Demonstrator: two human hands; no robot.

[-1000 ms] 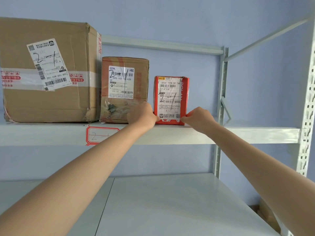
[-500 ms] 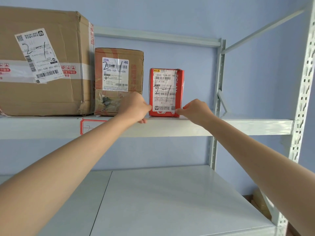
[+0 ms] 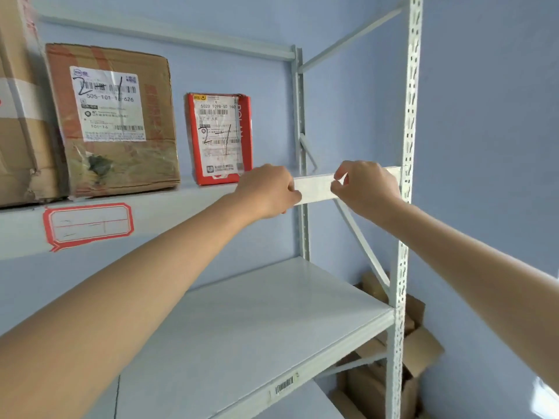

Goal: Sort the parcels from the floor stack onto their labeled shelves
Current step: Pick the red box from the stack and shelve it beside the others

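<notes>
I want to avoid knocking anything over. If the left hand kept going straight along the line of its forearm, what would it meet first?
Most likely the front edge of the upper shelf, which the left hand already overlaps just right of the red parcel. Depth is unclear.

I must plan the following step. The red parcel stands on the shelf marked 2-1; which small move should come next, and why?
Probably lower both hands toward the boxes on the floor: the red parcel stands free on its shelf, and the left hand and right hand hold nothing.
</notes>
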